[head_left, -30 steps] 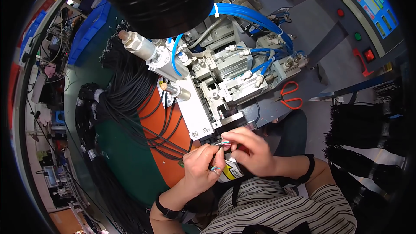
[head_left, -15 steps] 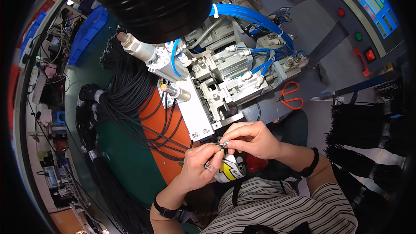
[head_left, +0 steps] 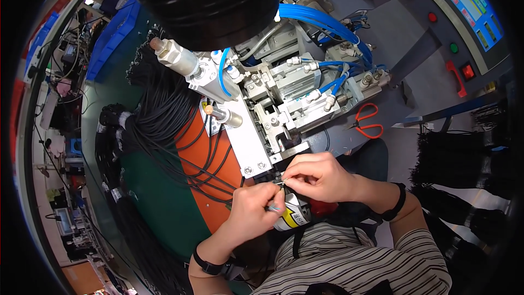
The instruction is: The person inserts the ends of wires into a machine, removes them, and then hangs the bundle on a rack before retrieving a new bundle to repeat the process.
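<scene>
My left hand (head_left: pixel 254 207) is closed, thumb and index finger pinching the end of a cable with thin coloured wires (head_left: pixel 274 207). Some light blue and reddish strands stick out beside its curled fingers. Just to the right, the fingertips of my right hand (head_left: pixel 319 177) are pressed together on the wire tips (head_left: pixel 282 182). Both hands almost meet in front of the metal machine fixture (head_left: pixel 273 120). How many strands each hand grips is too small to tell. Below the fingers sits a white roll-shaped thing (head_left: pixel 295 213) with a yellow arrow.
A bundle of black cables (head_left: pixel 164 104) spreads over the green and orange mat (head_left: pixel 158 196) on the left. Red-handled scissors (head_left: pixel 367 122) lie right of the fixture. A black cylinder (head_left: pixel 202 0) hangs overhead. A screen (head_left: pixel 469 5) stands far right; more black cables (head_left: pixel 453 158) hang below it.
My left hand has rolled slightly, its fingers curling further over the coloured wires. The right fingertips have closed in a tighter pinch at the wire tips. The view has shifted a little.
</scene>
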`<act>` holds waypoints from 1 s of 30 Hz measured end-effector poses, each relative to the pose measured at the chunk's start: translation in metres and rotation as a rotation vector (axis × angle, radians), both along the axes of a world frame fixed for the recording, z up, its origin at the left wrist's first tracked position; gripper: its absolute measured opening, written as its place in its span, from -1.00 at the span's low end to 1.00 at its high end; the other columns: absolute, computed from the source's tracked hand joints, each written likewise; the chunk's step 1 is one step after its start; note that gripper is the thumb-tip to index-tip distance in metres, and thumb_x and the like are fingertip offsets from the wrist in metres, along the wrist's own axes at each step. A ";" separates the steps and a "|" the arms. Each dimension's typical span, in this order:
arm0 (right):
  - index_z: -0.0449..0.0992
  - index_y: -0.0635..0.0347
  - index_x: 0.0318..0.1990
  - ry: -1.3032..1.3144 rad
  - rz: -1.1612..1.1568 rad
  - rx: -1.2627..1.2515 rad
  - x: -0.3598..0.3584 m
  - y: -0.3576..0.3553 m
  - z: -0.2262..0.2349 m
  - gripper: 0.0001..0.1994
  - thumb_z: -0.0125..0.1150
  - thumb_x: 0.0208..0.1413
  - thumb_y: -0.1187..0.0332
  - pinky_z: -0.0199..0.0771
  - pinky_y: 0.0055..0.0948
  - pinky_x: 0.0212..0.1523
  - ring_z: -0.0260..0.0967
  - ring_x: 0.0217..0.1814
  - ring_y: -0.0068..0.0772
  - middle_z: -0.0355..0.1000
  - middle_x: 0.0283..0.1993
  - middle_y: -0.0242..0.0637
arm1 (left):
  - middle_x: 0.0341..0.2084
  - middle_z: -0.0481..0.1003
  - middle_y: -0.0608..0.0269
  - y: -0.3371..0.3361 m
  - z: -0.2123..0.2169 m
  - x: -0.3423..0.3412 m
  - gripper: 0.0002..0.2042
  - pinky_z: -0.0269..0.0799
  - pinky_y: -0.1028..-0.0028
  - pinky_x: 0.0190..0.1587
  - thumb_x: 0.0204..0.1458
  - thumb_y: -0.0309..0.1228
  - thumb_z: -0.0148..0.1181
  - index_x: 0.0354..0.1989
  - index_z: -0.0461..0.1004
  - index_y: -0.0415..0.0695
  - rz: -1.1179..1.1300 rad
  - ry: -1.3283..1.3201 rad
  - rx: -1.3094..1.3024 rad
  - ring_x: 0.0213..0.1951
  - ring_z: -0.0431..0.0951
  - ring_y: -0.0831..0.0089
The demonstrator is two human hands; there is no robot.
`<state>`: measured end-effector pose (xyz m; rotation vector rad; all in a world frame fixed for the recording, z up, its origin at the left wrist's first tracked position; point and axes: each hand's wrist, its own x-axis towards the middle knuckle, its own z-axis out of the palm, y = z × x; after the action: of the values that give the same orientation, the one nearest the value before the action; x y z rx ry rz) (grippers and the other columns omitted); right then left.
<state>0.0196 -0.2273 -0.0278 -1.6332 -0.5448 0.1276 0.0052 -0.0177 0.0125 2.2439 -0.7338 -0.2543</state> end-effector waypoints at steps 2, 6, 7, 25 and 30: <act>0.56 0.27 -0.37 -0.351 -0.146 -0.256 -0.002 0.003 0.001 -0.95 0.31 0.02 0.51 0.42 -0.48 -0.59 0.47 -0.55 -0.43 0.48 -0.37 -0.31 | -0.53 0.46 0.17 -0.006 0.001 -0.006 -0.88 0.42 0.36 -0.46 -0.05 -0.56 0.23 -0.30 0.52 -0.24 0.008 -0.139 0.105 -0.56 0.49 0.29; 0.49 0.20 -0.47 -0.475 -0.183 -0.562 -0.003 0.004 0.013 -0.91 0.30 -0.05 0.45 0.40 -0.35 -0.59 0.40 -0.60 -0.27 0.37 -0.46 -0.31 | -0.50 0.45 0.22 -0.011 0.006 -0.011 -0.67 0.41 0.38 -0.49 -0.21 -0.58 0.32 -0.17 0.54 -0.24 0.033 -0.431 0.294 -0.55 0.48 0.26; 0.49 0.20 -0.47 -0.474 -0.183 -0.563 -0.003 0.004 0.012 -0.91 0.30 -0.05 0.45 0.40 -0.35 -0.59 0.40 -0.60 -0.27 0.37 -0.46 -0.31 | -0.45 0.44 0.22 -0.009 0.006 -0.011 -0.61 0.42 0.38 -0.44 -0.25 -0.57 0.30 -0.13 0.53 -0.26 0.015 -0.431 0.287 -0.50 0.48 0.28; 0.43 0.18 -0.46 -0.428 -0.195 -0.576 -0.006 0.010 0.008 -0.90 0.24 -0.01 0.43 0.37 -0.34 -0.58 0.41 -0.53 -0.30 0.30 -0.46 -0.29 | -0.44 0.32 0.24 -0.006 0.010 -0.003 -0.54 0.36 0.48 -0.44 -0.13 -0.52 0.14 0.03 0.49 -0.39 -0.177 -0.487 0.390 -0.43 0.37 0.39; 0.50 0.21 -0.38 -0.472 -0.239 -0.527 -0.010 0.010 0.000 -0.93 0.25 0.01 0.43 0.40 -0.37 -0.54 0.41 -0.54 -0.31 0.31 -0.45 -0.31 | -0.43 0.32 0.25 -0.005 0.009 -0.004 -0.57 0.37 0.49 -0.45 -0.10 -0.52 0.13 0.02 0.49 -0.42 -0.189 -0.501 0.389 -0.42 0.38 0.41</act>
<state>0.0101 -0.2171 -0.0279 -2.2504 -0.7048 -0.3270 0.0013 -0.0227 0.0219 2.6440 -1.2526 0.0943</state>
